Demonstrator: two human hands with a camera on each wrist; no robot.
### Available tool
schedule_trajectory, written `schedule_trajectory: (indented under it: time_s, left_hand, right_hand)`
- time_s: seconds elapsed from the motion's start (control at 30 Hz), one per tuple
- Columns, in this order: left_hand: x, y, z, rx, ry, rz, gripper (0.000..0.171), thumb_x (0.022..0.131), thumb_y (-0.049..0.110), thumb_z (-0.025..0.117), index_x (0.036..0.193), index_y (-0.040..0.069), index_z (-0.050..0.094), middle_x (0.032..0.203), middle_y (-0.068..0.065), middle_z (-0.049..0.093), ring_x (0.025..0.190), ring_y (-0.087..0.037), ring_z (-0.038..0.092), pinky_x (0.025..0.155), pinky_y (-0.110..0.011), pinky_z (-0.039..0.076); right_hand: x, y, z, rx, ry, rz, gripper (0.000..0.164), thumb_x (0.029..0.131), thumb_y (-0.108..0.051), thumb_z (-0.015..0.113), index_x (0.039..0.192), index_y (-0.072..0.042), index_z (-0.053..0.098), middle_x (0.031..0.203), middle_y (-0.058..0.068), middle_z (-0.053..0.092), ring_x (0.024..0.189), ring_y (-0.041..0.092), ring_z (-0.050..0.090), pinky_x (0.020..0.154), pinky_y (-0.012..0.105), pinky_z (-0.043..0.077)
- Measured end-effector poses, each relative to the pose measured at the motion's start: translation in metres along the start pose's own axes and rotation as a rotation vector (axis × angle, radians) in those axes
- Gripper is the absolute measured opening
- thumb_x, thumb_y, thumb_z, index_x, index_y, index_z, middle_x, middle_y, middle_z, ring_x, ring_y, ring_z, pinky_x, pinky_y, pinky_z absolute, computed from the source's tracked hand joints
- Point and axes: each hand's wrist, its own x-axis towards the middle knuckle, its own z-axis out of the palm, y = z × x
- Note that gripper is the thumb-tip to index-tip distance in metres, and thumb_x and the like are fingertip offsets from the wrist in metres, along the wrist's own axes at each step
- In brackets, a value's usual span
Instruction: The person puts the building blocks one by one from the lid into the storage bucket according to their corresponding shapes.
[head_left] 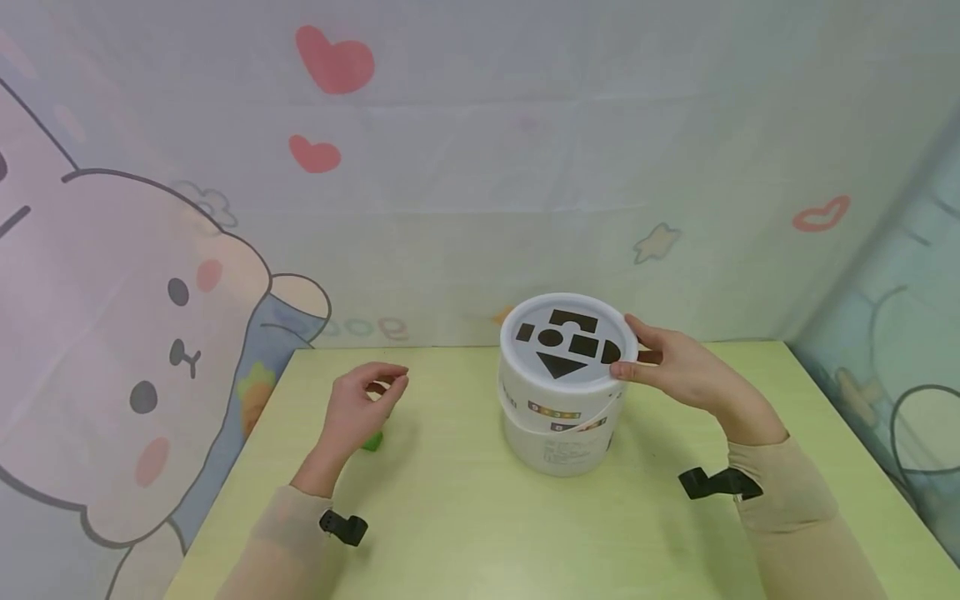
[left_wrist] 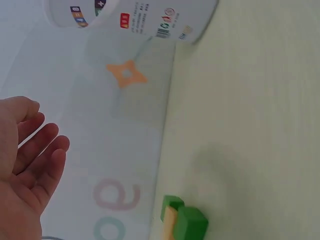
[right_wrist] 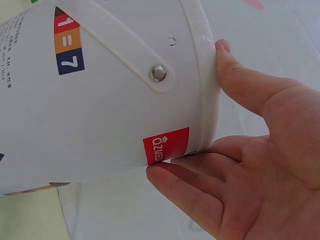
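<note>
Head view, left to right: your left hand (head_left: 365,400) hovers over the green table (head_left: 450,517), fingers loosely curled, grasping nothing; a green block (head_left: 372,441) lies just below it. Mid-table stands the white bucket (head_left: 562,417), its lid (head_left: 567,342) cut with shape holes. Your right hand (head_left: 678,367) clasps the lid rim, thumb and fingers on its edge

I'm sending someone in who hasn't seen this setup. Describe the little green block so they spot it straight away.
Start at the white bucket on the green table, then look left to the person's left hand. The green block lies on the table just under that hand, the only small loose piece there, darker green than the tabletop.
</note>
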Motion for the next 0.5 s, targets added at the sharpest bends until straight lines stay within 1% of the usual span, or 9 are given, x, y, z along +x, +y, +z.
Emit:
schedule_trajectory:
  time_s: [0.1,0.27,0.37,0.5]
  left_hand:
    - [-0.013,-0.017,-0.009,0.067,-0.05,-0.056,0.016,0.1,0.013,0.078,0.115,0.008,0.082,0.105,-0.002,0.078,0.093,-0.019,0.072,0.078,-0.028,0.06]
    - [-0.029,-0.042,-0.023,0.178,-0.132,-0.132,0.016,0.098,0.013,0.08,0.112,0.004,0.081,0.1,-0.002,0.077,0.089,-0.02,0.07,0.077,-0.033,0.059]
    - [-0.038,-0.055,-0.031,0.232,-0.161,-0.188,0.016,0.098,0.011,0.079,0.112,0.002,0.081,0.1,-0.004,0.076,0.089,-0.021,0.07,0.077,-0.036,0.059]
    - [-0.046,-0.069,-0.036,0.26,-0.187,-0.254,0.017,0.098,0.011,0.079,0.112,0.002,0.08,0.1,-0.005,0.077,0.091,-0.025,0.071,0.075,-0.037,0.057]
  right_hand:
    - [0.0,-0.001,0.0,0.001,0.001,0.0,0.1,0.102,-0.046,0.074,0.17,-0.001,0.015,0.16,0.026,0.047,0.142,0.045,0.053,0.113,0.065,0.044]
    - [0.001,-0.001,0.0,0.002,0.003,-0.005,0.1,0.102,-0.046,0.073,0.17,-0.002,0.015,0.16,0.025,0.049,0.142,0.045,0.053,0.113,0.065,0.044]
    - [0.001,0.0,0.0,0.003,0.001,-0.003,0.099,0.103,-0.046,0.073,0.17,-0.002,0.015,0.16,0.025,0.048,0.142,0.045,0.053,0.113,0.065,0.044]
    - [0.0,0.0,0.0,0.006,0.001,0.003,0.1,0.102,-0.046,0.073,0.17,-0.002,0.015,0.16,0.025,0.048,0.143,0.045,0.052,0.113,0.065,0.044]
